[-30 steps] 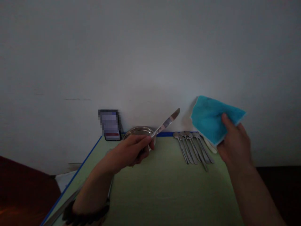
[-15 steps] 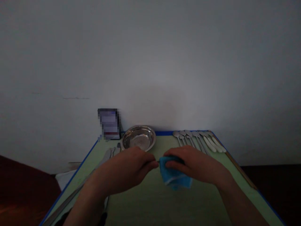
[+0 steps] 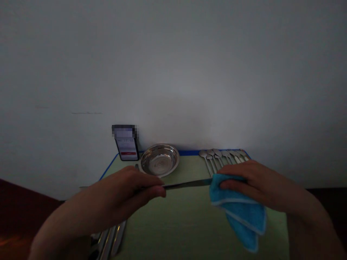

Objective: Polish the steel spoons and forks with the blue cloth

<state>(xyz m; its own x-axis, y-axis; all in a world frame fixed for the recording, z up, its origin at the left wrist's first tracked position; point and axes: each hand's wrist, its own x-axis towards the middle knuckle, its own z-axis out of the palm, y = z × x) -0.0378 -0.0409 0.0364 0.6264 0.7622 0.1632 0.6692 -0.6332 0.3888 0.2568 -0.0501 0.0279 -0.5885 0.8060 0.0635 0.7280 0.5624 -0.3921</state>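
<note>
My left hand (image 3: 141, 184) is closed around one end of a table knife (image 3: 187, 184), thumb and fingers pinching it. The knife's thin metal length stretches level across the middle, above the table. My right hand (image 3: 244, 180) grips a blue cloth (image 3: 241, 213) with a pale edge, folded over the knife's other end; that end is hidden in the cloth. Loose corners of the cloth hang below the right hand.
A green table (image 3: 176, 227) with a blue edge stands against a grey wall. At its back are a phone (image 3: 128, 146) propped upright, a shiny metal bowl (image 3: 159, 160) and several spoons (image 3: 214, 159) at the right. Several knives (image 3: 111, 238) lie at lower left.
My hands have drawn apart, the right one sliding the cloth rightward and the left one shifting left. A longer stretch of the knife now shows between them, and the cloth hangs more open.
</note>
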